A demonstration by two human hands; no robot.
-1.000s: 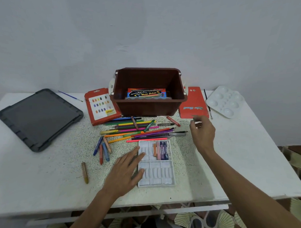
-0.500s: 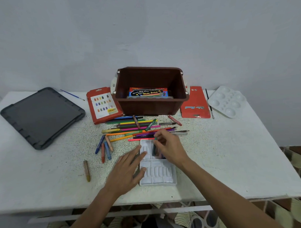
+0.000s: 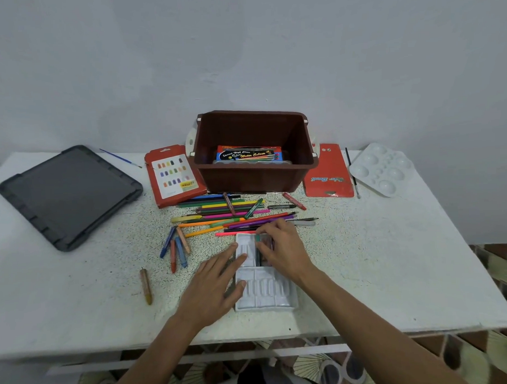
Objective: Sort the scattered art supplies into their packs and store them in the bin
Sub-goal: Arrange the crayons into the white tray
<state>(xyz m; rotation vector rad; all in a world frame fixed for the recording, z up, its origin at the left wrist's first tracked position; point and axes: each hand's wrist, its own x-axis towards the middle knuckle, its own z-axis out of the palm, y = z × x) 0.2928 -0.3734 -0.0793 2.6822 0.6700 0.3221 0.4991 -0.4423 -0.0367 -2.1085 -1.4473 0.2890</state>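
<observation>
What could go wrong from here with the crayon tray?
1. The right hand pinches a green crayon over slots its fingers hide; it may seat crooked.
2. Only the left hand pins the tray, at its left edge; it might skid into the pencils by its far rim.
3. The brown crayon lies apart, easily missed.

Left hand flat on the white tray, green crayon over it in the right hand
</observation>
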